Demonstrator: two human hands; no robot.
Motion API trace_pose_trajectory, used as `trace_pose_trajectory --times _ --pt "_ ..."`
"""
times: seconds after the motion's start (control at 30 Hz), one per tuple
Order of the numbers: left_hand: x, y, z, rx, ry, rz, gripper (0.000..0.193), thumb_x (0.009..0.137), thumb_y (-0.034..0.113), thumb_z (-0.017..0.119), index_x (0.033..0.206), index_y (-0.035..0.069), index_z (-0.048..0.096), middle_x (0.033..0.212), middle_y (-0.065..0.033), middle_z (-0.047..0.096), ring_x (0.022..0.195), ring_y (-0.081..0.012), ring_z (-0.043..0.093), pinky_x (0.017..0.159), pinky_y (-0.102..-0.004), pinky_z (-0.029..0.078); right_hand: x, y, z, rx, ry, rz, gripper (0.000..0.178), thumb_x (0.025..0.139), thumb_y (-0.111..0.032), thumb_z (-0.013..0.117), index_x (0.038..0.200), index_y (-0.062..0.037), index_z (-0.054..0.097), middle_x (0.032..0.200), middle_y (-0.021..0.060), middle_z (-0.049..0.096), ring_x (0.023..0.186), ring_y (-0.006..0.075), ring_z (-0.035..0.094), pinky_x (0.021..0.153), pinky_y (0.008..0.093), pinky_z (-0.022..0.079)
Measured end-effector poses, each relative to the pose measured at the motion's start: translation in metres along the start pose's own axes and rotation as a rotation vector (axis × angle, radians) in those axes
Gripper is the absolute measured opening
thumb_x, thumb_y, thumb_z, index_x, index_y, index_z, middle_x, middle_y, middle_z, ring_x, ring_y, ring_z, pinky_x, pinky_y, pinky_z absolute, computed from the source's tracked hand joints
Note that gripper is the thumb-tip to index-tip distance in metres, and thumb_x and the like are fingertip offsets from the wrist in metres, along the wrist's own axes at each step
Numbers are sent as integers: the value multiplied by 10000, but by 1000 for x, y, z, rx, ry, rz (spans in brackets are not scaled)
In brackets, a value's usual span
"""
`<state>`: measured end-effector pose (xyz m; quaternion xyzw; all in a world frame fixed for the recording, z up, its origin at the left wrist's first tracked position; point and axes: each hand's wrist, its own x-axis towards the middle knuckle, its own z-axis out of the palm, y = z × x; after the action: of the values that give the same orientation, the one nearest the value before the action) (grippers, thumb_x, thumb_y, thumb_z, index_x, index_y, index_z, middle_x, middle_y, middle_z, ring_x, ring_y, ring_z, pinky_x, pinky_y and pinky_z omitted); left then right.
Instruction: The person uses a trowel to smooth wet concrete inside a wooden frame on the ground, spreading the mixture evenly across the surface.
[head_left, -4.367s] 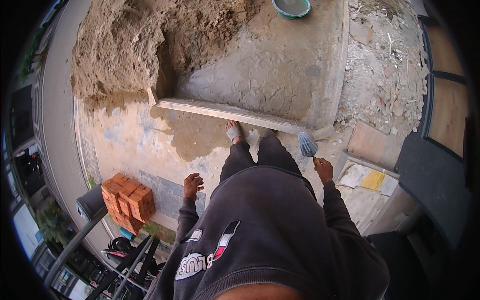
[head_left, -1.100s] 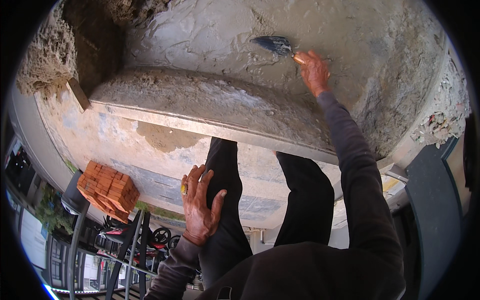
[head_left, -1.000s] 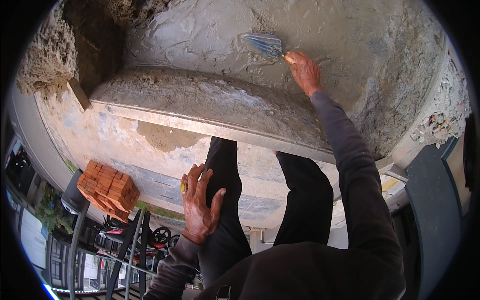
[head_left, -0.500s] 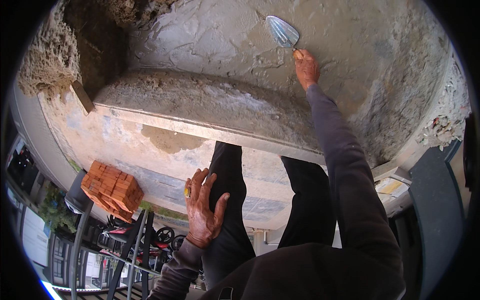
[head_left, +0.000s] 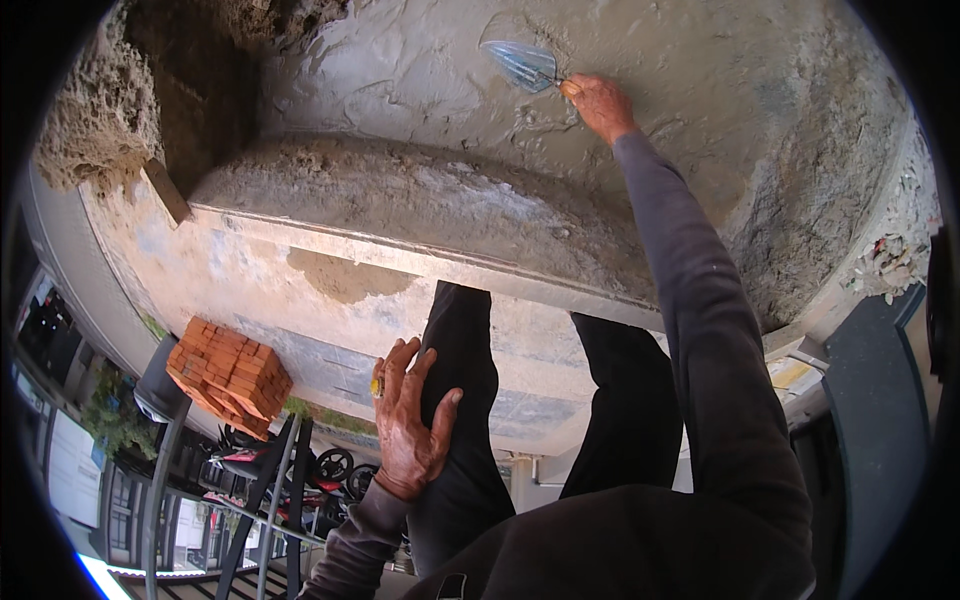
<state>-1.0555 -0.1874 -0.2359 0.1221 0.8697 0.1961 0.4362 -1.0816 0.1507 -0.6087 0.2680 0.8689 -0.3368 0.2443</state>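
Observation:
My right hand [head_left: 600, 103] is closed round the wooden handle of a pointed trowel [head_left: 524, 66]. The trowel's metal blade points left and lies on or just over the wet grey mortar [head_left: 420, 90]; I cannot tell how firmly it touches. My left hand [head_left: 412, 415] rests on my left thigh, fingers stretched out and slightly spread, with a yellow-stoned ring on one finger. It holds nothing.
A long wooden board [head_left: 400, 255] edges the mortar on my side. Rough dry heaped material [head_left: 95, 110] rises at the far left by a short wood piece [head_left: 165, 192]. Stacked orange bricks [head_left: 230, 375], parked motorcycles [head_left: 330, 470] and metal rails [head_left: 165, 490] lie lower left.
My right hand has moved up and slightly left, and the trowel blade has swung from pointing up-left to pointing more to the left. My left hand stays on the thigh.

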Motion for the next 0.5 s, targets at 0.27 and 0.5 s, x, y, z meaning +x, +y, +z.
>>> trace_pose_trajectory --times 0.27,0.5 --pt "0 -3 0 -15 3 -22 454 874 205 663 1256 -19 559 1344 -230 489 1315 -425 416 1106 -517 279 -79 29 15 -206 -105 -229 205 867 -102 571 1052 -96 659 988 167 666 955 385 633 826 485 493" --pt "1 0 -1 -15 -7 -34 431 879 184 641 1247 -25 561 1352 -239 495 1322 -429 420 1095 -501 323 -91 100 0 -30 242 33 329 870 -125 555 1186 -131 645 1115 172 646 1004 394 617 843 468 492"
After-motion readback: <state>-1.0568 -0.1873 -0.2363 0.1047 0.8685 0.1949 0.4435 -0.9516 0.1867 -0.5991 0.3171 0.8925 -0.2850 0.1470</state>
